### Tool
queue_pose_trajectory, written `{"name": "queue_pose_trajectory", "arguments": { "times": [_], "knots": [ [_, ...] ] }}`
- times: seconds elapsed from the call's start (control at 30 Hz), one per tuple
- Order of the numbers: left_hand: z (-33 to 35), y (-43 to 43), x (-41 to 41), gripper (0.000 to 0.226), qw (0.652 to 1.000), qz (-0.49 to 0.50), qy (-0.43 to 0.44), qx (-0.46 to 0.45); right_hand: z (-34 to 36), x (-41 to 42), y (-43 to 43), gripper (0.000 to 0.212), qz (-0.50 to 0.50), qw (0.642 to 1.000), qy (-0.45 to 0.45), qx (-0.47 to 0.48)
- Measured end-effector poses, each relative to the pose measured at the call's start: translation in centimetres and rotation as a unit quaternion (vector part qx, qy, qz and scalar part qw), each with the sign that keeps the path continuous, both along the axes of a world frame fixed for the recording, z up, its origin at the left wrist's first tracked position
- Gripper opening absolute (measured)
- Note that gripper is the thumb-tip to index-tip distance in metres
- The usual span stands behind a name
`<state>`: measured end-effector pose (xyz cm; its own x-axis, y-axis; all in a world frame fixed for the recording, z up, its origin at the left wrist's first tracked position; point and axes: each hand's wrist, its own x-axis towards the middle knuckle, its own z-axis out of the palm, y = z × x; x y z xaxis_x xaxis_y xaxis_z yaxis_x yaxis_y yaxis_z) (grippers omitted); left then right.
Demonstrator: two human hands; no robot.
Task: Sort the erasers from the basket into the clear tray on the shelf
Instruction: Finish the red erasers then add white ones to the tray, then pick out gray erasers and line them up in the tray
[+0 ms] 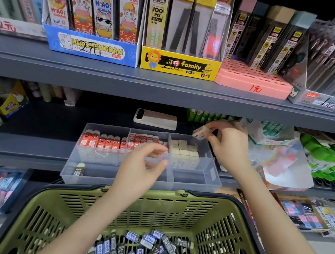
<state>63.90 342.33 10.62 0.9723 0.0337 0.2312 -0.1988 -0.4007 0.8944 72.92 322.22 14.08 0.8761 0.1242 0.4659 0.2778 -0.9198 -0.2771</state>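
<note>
- Progress, as I judge it: partway. The clear tray [137, 182] on the shelf [29, 149] has its far compartments filled with red-sleeved erasers [104, 141] on the left and plain cream erasers [184, 148] on the right. One dark-sleeved eraser [79, 168] lies in the near-left compartment.
- Left to do: a heap of blue and black sleeved erasers [142, 246] lies in the green basket [136, 195], just near of the tray.
- Right hand [229, 146]: pinches a small pale eraser [199, 134] above the tray's far-right corner.
- Left hand [141, 165]: fingers half curled above the tray's middle; blur hides whether it holds anything.
</note>
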Motion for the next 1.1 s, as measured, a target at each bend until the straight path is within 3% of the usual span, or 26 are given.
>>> {"name": "queue_pose_trajectory", "arguments": {
  "times": [0.2, 0.43, 0.63, 0.7, 0.87, 1.0, 1.1],
  "knots": [
    [-0.8, 0.9, -0.7, 0.035, 0.999, 0.014, -0.013, 0.048, -3.6, 2.6, 0.5, 0.014, 0.009, 0.991, -0.043, -0.126],
    [-1.4, 1.1, -0.7, 0.028, 0.998, 0.015, -0.015, 0.066, -5.9, 4.0, 0.5, 0.018, 0.012, 0.989, 0.072, -0.129],
    [-1.6, 1.0, -1.2, 0.023, 0.996, 0.010, -0.025, 0.080, -5.4, 3.3, 0.8, 0.028, 0.019, 0.971, 0.066, -0.231],
    [-1.5, 1.2, -1.8, 0.021, 0.996, 0.011, -0.036, 0.083, -4.7, 1.4, 1.1, 0.025, 0.011, 0.980, 0.024, -0.197],
    [-1.9, 3.0, -4.4, 0.022, 0.991, 0.032, -0.078, 0.099, -3.6, -6.6, 1.9, 0.015, 0.079, 0.995, -0.056, -0.002],
    [-2.8, 4.8, -7.3, 0.012, 0.985, 0.052, -0.106, 0.124, -4.9, -12.8, 2.5, 0.021, 0.152, 0.985, -0.026, 0.075],
    [-4.1, 5.9, -9.5, 0.014, 0.985, 0.046, -0.082, 0.143, -7.9, -15.9, 2.6, 0.014, 0.211, 0.969, 0.085, 0.092]
  ]
}}
